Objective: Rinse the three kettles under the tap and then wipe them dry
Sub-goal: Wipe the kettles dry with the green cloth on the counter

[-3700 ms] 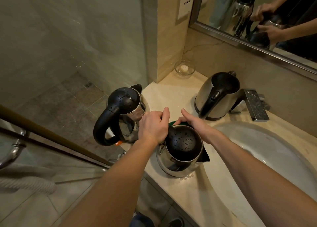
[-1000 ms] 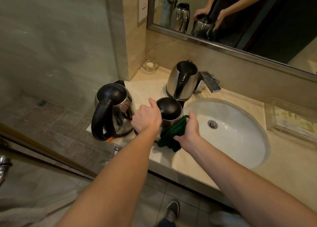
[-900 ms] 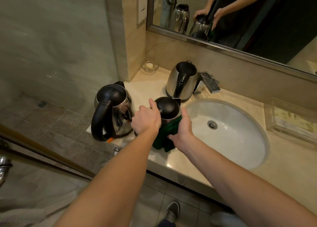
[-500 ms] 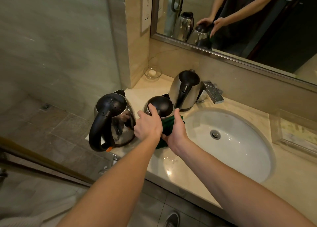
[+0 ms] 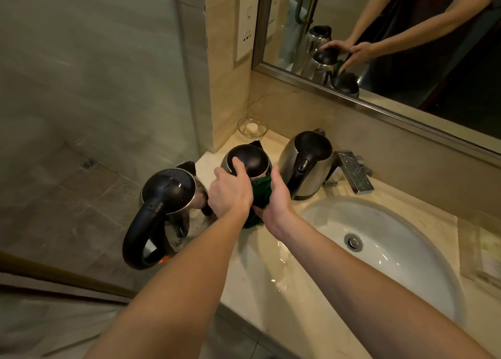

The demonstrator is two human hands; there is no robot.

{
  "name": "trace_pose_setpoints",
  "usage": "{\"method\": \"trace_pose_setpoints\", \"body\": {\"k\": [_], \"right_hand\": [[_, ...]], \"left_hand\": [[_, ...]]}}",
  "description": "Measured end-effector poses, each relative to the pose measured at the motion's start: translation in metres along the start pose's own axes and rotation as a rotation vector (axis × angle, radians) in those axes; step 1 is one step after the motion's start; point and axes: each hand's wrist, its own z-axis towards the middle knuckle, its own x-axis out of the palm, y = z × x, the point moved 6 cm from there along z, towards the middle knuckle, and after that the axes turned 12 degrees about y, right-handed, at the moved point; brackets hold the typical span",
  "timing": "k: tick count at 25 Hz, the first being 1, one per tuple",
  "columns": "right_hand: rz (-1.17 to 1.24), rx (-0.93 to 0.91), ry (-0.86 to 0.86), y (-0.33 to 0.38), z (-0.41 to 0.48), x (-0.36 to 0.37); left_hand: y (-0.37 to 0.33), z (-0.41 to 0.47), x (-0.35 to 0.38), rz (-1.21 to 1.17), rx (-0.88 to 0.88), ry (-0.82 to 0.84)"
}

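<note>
- The wiping step looks to be in hand: the middle kettle (image 5: pixel 248 161) stands on the counter (image 5: pixel 273 285) at about 12 o'clock from the hands, between the 2 other kettles.
- The left hand (image 5: pixel 230 193) is clamped on the middle kettle's near side, thumb over its black lid, steadying it.
- The right hand (image 5: pixel 276 198) has its fingers together, pressing a green cloth (image 5: pixel 261 193) flat against the kettle's right flank.
- The wet-lidded kettle (image 5: pixel 168 193) sits at 9 o'clock, droplets on its lid; the tall kettle (image 5: pixel 306 163) at 2 o'clock, beside the tap (image 5: pixel 355 175).
- Next, I judge, the cloth must travel around the steel body while the left hand holds firm.
- Water pooled on the counter at 6 o'clock could re-wet the base.
</note>
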Motion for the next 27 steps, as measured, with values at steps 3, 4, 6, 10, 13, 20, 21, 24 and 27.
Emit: {"method": "trace_pose_setpoints", "body": {"k": [3,4,6,10,13,20,21,24,27], "right_hand": [[-0.03,-0.003,0.019,0.013,0.011,-0.003],[-0.059,-0.002,0.022,0.018,0.011,-0.004],[-0.176,0.004,-0.006,0.023,0.007,-0.01],[-0.646,-0.032,-0.035,0.019,-0.004,-0.018],[-0.893,-0.054,-0.021,0.011,-0.016,-0.017],[-0.959,-0.116,0.0,-0.002,-0.057,0.011],[-0.96,-0.117,-0.007,-0.006,-0.062,0.016],[-0.988,-0.119,-0.004,-0.022,-0.073,0.031],[-1.033,-0.117,-0.01,-0.038,-0.08,0.045]], "left_hand": [[-0.008,0.009,0.005,-0.012,-0.025,-0.037],[-0.01,0.011,0.006,-0.015,-0.027,-0.042],[-0.014,0.013,0.006,-0.016,-0.022,-0.039],[-0.017,0.007,0.002,0.02,0.019,0.032],[-0.023,-0.004,-0.011,0.113,0.112,0.076],[-0.033,-0.028,-0.099,0.328,0.439,-0.049],[-0.027,-0.03,-0.113,0.335,0.455,-0.073],[0.004,-0.032,-0.146,0.421,0.45,-0.141],[0.05,-0.028,-0.164,0.481,0.362,-0.186]]}}
